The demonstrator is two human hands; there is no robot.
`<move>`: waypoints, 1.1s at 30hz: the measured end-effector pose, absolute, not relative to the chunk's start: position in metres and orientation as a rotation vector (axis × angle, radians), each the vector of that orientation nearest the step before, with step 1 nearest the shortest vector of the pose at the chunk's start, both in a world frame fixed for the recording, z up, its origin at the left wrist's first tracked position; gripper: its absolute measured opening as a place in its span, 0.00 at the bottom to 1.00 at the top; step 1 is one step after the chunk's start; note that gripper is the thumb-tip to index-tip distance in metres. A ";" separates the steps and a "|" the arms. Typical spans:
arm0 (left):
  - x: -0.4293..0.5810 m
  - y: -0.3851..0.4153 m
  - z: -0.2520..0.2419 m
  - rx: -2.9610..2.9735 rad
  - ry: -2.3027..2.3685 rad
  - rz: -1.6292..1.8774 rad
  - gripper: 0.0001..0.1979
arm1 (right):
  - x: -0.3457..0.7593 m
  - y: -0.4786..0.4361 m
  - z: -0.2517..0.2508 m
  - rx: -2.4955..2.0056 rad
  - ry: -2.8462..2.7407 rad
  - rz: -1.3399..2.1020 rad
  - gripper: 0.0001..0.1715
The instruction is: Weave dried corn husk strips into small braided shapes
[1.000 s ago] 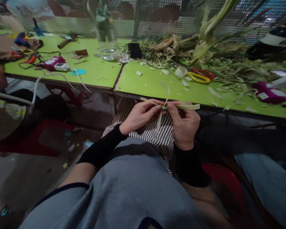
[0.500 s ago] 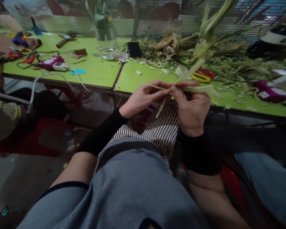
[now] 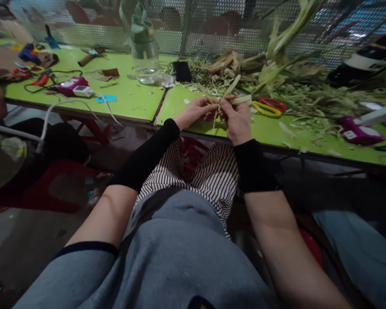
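A green desk (image 3: 131, 96) backed by a mesh screen (image 3: 212, 25) carries the clutter of a workshop. A clear bottle (image 3: 144, 56) stands near the far edge, with a black pouch (image 3: 182, 71) just beside it. Cut leaves (image 3: 276, 73) are heaped along the far edge to the right corner. Red and yellow scissors (image 3: 270, 106) lie just in front of the heap. A pink device (image 3: 71, 85) sits toward the left end, its white cable (image 3: 67, 105) hanging over the front edge; another pink device (image 3: 357, 131) lies near the right front edge.
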State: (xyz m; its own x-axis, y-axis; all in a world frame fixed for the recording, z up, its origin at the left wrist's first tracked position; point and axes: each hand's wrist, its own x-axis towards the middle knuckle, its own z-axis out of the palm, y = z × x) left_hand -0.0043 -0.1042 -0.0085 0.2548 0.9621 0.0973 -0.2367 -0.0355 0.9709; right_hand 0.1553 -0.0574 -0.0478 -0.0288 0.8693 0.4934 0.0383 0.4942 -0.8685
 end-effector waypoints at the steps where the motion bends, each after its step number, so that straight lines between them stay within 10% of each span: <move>1: -0.004 -0.103 -0.011 1.193 0.806 1.156 0.04 | 0.155 -0.055 -0.051 -0.840 -1.442 0.813 0.37; 33: -0.005 -0.108 -0.015 1.131 0.771 1.173 0.05 | 0.154 -0.077 -0.045 -0.856 -1.474 0.825 0.33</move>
State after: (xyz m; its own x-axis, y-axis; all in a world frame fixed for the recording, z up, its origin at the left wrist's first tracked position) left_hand -0.0052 -0.1082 -0.0147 0.2542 0.9633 0.0859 -0.3028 -0.0050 0.9530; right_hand 0.1535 -0.0775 -0.0448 -0.0484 0.8768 0.4784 0.0506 0.4805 -0.8755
